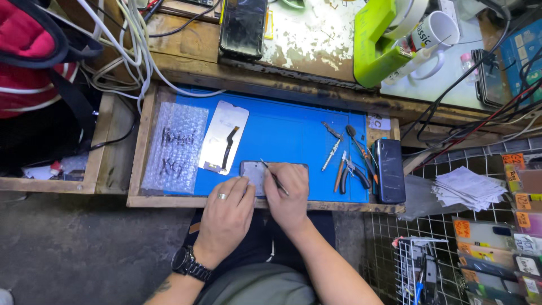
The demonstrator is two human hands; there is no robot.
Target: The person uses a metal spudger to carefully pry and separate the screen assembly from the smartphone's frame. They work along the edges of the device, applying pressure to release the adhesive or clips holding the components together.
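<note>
Head camera is looking down at a blue mat (293, 130) covering a wooden worktop (144, 141). The left hand (228, 217), wearing a ring and wristwatch, is pressing flat, fingers loosely curled, on a dark phone (254, 170) lying at the worktop's front edge. The right hand (289, 195) is gripping thin tweezers (273, 176), tip touching the phone. A detached screen panel (223, 136) and bubble wrap (175, 148) are lying toward the left edge; pliers (353, 172) and another phone (389, 170) toward the right edge.
</note>
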